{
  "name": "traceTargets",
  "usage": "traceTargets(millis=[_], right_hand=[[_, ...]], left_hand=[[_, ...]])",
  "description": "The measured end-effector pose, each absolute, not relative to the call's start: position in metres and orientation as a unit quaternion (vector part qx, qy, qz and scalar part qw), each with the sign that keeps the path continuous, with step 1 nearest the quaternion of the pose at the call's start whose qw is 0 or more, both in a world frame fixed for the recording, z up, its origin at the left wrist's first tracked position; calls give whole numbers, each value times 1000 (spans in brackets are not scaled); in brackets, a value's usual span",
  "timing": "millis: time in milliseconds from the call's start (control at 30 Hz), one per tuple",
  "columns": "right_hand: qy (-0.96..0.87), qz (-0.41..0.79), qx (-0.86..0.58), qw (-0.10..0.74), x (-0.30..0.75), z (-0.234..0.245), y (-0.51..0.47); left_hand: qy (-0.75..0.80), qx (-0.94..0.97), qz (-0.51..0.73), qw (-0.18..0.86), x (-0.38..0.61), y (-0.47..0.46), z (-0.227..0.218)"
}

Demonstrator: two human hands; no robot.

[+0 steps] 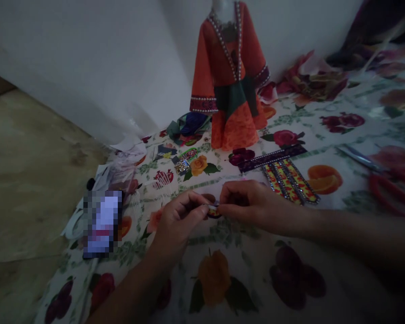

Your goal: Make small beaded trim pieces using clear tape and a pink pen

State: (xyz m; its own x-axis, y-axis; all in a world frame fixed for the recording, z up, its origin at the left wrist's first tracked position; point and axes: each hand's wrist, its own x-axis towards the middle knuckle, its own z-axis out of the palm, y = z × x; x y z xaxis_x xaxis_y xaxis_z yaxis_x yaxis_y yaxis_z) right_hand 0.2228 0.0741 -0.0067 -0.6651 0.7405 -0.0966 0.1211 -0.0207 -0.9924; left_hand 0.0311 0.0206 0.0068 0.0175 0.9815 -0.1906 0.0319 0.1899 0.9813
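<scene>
My left hand (184, 218) and my right hand (253, 204) meet over the middle of the cloth. Both pinch a small piece of patterned trim (213, 211), with yellow, red and dark colours showing between the fingertips. Most of the piece is hidden by the fingers. Just beyond my right hand lie several yellow and red trim strips (290, 182) with beaded dark edges. A dark purple strip (273, 157) with beaded edges lies across their far end.
A small dress form (234, 90) in an orange robe stands at the back. Red-handled scissors (388, 175) lie at right. Left are a pixelated phone (103, 225) and plastic wrapping (123, 173). Fabric scraps (191, 126) lie by the wall. A fruit-and-flower tablecloth (256, 279) covers the surface.
</scene>
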Motion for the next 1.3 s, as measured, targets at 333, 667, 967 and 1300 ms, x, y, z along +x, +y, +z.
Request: traceTargets(millis=[333, 667, 967, 1300], right_hand=[[-657, 626, -339, 247, 220, -14, 72], [-661, 617, -338, 263, 219, -16, 74], [-623, 652, -342, 266, 222, -11, 74], [-618, 656, -345, 261, 221, -12, 73]], left_hand=[[551, 487, 422, 531, 26, 19, 4], [559, 489, 426, 517, 27, 18, 3], [547, 479, 424, 540, 29, 17, 2], [554, 514, 371, 540, 30, 18, 0]])
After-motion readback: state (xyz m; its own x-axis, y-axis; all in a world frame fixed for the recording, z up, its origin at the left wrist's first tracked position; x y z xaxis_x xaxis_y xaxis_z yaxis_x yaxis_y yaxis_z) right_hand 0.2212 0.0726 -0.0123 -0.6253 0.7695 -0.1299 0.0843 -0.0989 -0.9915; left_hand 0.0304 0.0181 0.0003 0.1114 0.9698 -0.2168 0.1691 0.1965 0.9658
